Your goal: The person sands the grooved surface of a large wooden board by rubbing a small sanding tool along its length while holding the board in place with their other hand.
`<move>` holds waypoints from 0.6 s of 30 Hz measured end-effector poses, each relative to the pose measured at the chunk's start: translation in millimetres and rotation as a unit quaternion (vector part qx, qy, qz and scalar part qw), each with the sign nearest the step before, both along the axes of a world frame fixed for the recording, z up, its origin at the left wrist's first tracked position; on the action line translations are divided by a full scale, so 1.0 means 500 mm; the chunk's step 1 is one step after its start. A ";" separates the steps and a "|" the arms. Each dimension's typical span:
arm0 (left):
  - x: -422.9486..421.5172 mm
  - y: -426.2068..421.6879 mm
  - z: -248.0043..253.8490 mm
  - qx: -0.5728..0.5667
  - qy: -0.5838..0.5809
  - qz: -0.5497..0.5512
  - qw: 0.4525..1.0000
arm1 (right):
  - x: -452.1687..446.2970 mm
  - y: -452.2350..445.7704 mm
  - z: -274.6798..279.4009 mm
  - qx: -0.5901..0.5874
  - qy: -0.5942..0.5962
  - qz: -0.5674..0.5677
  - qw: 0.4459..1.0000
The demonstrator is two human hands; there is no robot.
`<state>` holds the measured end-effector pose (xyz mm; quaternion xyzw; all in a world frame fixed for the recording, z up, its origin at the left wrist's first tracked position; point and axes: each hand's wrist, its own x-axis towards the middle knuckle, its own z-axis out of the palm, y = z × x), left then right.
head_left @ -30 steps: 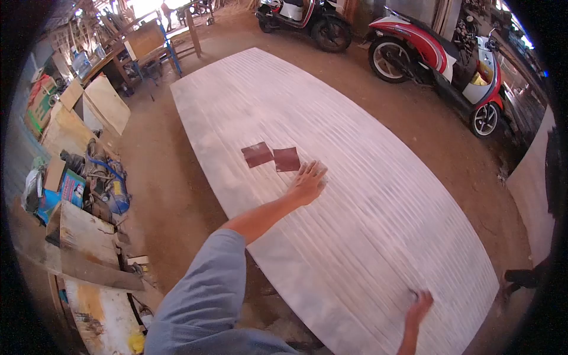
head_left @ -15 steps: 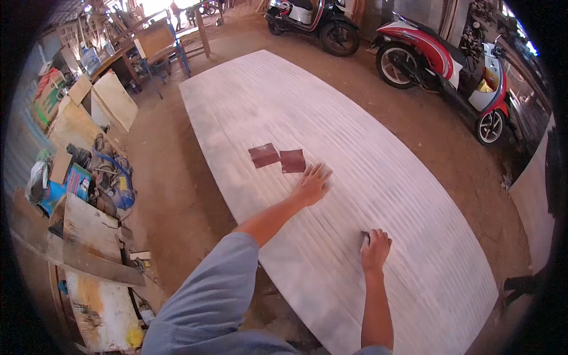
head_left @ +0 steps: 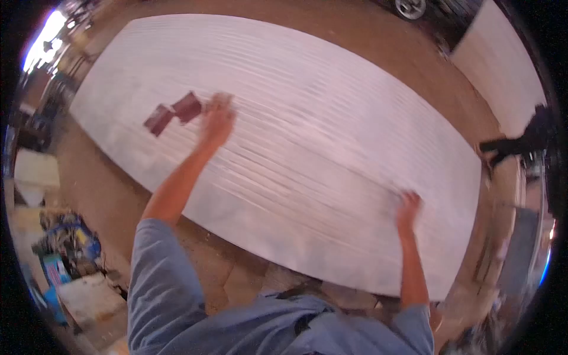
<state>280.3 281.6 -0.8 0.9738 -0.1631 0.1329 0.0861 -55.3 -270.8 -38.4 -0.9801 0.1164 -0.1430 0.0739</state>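
Observation:
A large whitish ribbed panel (head_left: 284, 77) with curved long edges lies before me. My left hand (head_left: 219, 118) rests palm down on it, fingers spread though blurred, right beside two dark red square sheets. One red sheet (head_left: 187, 107) nearly touches my fingers; the other red sheet (head_left: 158, 119) sits farther left, corner to corner with the first. Toward the panel's right part is my right hand (head_left: 409, 206), its fingers bent and pressed together on the surface. Whatever it grips is too blurred and hidden to name.
Boards (head_left: 92, 299) and a blue machine (head_left: 87, 244) stand on the floor at lower left. A pale sheet (head_left: 494, 65) leans at upper right, with a dark object (head_left: 520, 141) below it. A wheel (head_left: 410, 7) shows at the top.
The view has turned right and down, so the panel lies more crosswise. My right hand swept in toward the left hand, then back out to the right. My left hand stays by the red sheets.

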 end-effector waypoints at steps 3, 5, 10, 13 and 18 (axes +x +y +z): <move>-0.005 -0.007 0.005 0.002 0.001 -0.008 1.000 | 0.226 0.322 0.056 0.061 -0.084 0.176 0.979; 0.006 0.008 0.003 -0.014 -0.014 -0.001 1.000 | 0.362 0.491 0.105 0.083 0.003 0.206 0.975; 0.004 0.008 -0.004 -0.004 -0.012 -0.009 1.000 | 0.373 0.491 0.133 0.070 -0.036 0.229 0.970; 0.020 0.019 -0.038 0.006 -0.009 -0.015 1.000 | 0.182 0.235 0.080 0.042 -0.077 0.153 0.984; 0.014 0.005 -0.013 0.029 -0.004 0.011 1.000 | -0.052 -0.059 0.203 -0.027 0.149 -0.096 0.984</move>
